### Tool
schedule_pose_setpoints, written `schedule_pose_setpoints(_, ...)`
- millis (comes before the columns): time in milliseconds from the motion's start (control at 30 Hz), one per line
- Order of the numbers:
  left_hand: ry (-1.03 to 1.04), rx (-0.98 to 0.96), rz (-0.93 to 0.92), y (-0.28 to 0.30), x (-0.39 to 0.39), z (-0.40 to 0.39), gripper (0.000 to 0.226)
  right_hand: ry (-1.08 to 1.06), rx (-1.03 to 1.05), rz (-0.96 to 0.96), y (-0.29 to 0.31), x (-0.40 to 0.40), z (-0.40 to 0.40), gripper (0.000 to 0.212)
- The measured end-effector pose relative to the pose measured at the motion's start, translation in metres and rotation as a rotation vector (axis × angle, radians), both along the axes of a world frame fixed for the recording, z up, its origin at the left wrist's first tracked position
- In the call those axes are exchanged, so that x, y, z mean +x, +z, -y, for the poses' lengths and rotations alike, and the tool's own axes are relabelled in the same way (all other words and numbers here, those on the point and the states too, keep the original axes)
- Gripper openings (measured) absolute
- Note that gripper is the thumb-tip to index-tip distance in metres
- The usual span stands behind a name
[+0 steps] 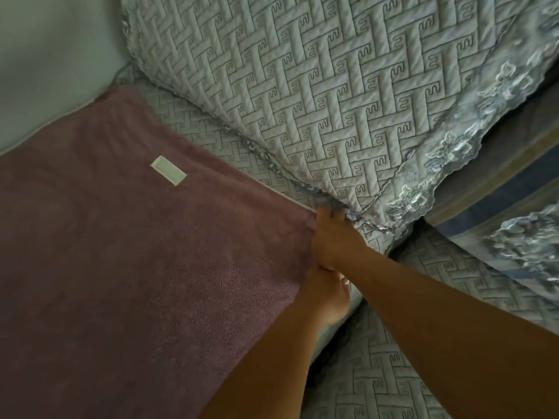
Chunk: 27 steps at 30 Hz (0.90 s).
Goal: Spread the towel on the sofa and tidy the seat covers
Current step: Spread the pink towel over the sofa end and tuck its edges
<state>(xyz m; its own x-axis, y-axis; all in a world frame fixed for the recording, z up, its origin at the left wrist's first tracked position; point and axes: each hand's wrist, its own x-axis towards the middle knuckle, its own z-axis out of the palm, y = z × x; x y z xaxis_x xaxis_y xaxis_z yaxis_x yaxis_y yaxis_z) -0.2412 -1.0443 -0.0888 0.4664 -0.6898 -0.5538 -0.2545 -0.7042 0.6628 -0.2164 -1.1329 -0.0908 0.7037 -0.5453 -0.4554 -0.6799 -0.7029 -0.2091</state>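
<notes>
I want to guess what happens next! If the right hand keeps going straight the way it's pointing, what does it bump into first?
The right hand points up toward the sofa's back, at the corner of the purple towel. Straight on, it would probably meet the trimmed lower edge of the quilted back cover first, though depth is hard to judge here.

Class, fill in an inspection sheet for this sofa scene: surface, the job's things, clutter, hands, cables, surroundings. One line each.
Surface: sofa seat under a grey quilted seat cover.
Job's things: purple towel lies flat over the left seat, white label facing up; quilted back cover with lace trim hangs behind.
Clutter: nothing seen.
Hands: right hand at the towel's far right corner by the seat crease, fingers closed, apparently pinching the towel's edge; left hand just below it at the towel's right edge, its grip hidden.
Cables: nothing seen.
Surroundings: pale wall at left; striped blue fabric at right.
</notes>
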Motion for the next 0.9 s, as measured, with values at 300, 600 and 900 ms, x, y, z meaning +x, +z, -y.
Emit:
schedule_pose_setpoints(300, 0.150, -0.050, 0.190, -0.003, 0.021, -0.039, 0.032, -0.089, -0.038, -0.117, 0.015, 0.019, -0.025, 0.076)
schedule_pose_setpoints(600, 0.203, 0.061, 0.466, -0.002, 0.064, -0.078, 0.019, 0.320, 0.017, 0.076, 0.030, 0.047, -0.064, 0.057)
schedule_pose_setpoints(900, 0.287, 0.059, 0.400, 0.007, 0.126, -0.109, 0.045, 0.426, 0.149, 0.125, 0.025, 0.083, -0.091, 0.083)
